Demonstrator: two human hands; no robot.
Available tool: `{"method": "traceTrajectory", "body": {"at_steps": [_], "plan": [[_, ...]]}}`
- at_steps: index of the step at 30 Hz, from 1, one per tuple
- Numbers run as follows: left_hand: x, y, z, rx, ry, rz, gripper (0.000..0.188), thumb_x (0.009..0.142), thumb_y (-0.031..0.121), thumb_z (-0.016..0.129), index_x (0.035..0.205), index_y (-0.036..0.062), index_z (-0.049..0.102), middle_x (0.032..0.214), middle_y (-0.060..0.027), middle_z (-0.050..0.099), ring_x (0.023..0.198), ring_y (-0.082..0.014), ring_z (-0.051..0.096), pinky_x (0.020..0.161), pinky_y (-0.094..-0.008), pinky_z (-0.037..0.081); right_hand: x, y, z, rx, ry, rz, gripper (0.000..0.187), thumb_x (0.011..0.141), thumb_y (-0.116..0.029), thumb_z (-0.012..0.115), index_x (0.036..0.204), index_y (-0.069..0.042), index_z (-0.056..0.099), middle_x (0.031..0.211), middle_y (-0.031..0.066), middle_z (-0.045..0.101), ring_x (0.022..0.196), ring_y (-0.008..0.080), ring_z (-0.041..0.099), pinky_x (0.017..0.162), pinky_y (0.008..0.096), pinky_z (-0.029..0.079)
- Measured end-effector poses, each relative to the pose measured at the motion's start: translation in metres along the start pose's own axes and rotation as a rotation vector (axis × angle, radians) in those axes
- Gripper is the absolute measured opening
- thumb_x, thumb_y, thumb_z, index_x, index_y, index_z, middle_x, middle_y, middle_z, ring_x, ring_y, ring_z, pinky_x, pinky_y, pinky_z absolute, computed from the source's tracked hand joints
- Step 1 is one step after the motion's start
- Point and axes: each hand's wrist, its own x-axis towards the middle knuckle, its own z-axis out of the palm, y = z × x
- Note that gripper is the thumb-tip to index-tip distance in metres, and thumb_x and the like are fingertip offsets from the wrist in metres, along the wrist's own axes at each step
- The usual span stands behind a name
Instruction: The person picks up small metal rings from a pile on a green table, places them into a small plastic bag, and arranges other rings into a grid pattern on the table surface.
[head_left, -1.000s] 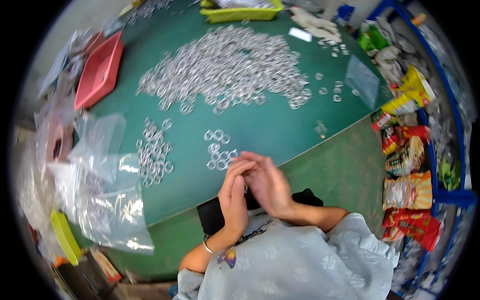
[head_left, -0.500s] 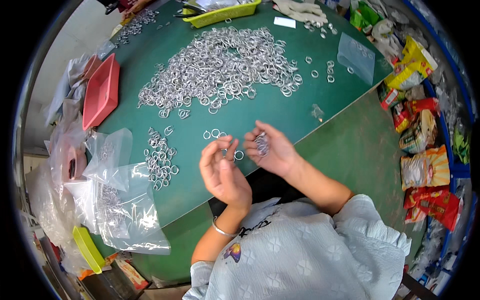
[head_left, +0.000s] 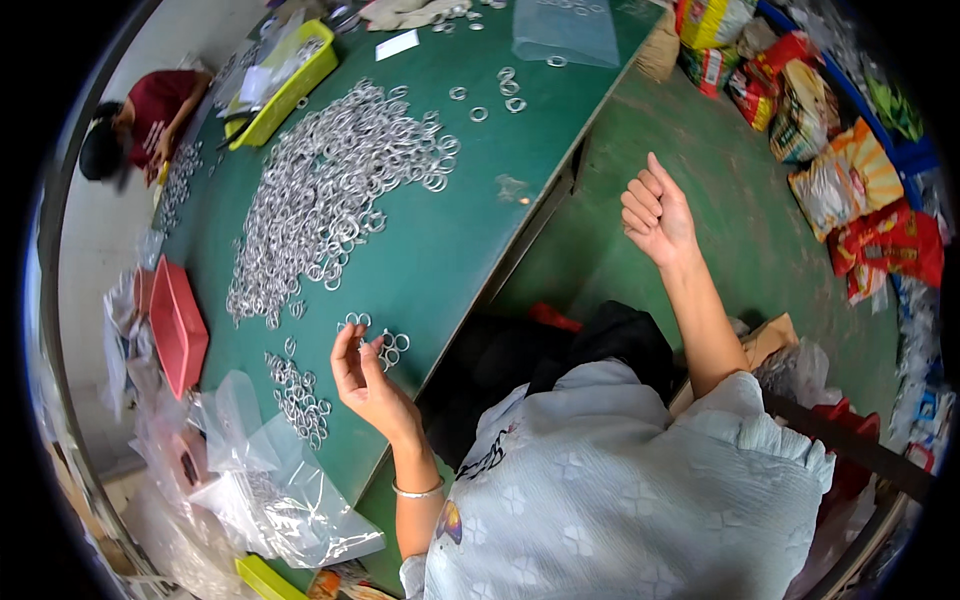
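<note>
My left hand (head_left: 378, 398) is low over the near edge of the green table, its fingers bent and apart from the thumb. Several silver metal rings (head_left: 398, 342) lie right beside its fingertips, and whether it touches one is unclear. Out past the table edge, my right hand (head_left: 660, 215) is closed in a fist over the floor, thumb pointing up. Its curled fingers hide the rings seen in it half a second ago. Beyond my left hand spreads a large heap of metal rings (head_left: 318, 185). A smaller pile of rings (head_left: 298, 402) lies to its left.
Clear plastic bags (head_left: 290, 500) and a pink tray (head_left: 178, 325) line the left side. At the far end stand a yellow-green basket (head_left: 285, 88) and a person in dark red (head_left: 160, 110). A translucent bag (head_left: 566, 32) lies far right; colourful packages (head_left: 848, 175) line the right wall.
My right hand has swung right, away from the table, and its fingers have closed over the rings. My left hand stays by the loose rings. The view has turned, showing more of the right side.
</note>
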Motion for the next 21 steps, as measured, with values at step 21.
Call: {"method": "traceTrajectory", "body": {"at_steps": [21], "plan": [[-0.008,-0.026,0.013,0.367,-0.003,0.208,0.027,0.091,-0.002,0.049,0.117,-0.0011,0.054,0.109,-0.0067,0.055,0.096,-0.0124,0.052,0.077,-0.0236,0.044,0.028,0.049,-0.13,0.028,0.402,0.109,0.03,0.094,-0.032,0.056,0.103,-0.004,0.059,0.066,-0.0005,0.049,0.053,0.01,0.042,0.043,0.0223,0.03]]}}
